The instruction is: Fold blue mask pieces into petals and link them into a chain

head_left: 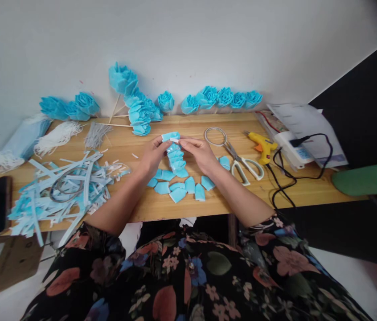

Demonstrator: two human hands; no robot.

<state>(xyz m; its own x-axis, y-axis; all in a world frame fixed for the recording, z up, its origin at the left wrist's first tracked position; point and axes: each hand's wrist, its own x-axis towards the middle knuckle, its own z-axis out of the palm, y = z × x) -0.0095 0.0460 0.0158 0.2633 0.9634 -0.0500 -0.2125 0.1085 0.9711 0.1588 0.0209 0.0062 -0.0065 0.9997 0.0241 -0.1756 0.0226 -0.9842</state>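
My left hand [153, 155] and my right hand [199, 152] meet over the middle of the table, fingertips pinched together. Between them is a small light-blue fabric piece [170, 136] with a short white strip [174, 140] at its lower edge, by my right fingertips. Just below the hands runs a row of overlapping blue folded pieces [175, 158]; whether it touches the held piece I cannot tell. Several loose blue petal-shaped pieces [178, 195] lie nearer the table's front edge. One more blue piece [224, 162] rests beside my right wrist.
White-handled scissors [238, 160], a tape roll [215, 136], a yellow glue gun [262, 146] and a power strip [293, 149] lie right. Blue fabric flowers [224, 96] line the wall. Cut strips [55, 196], grey wires [96, 134], white ear loops [56, 137] and masks [24, 139] are left.
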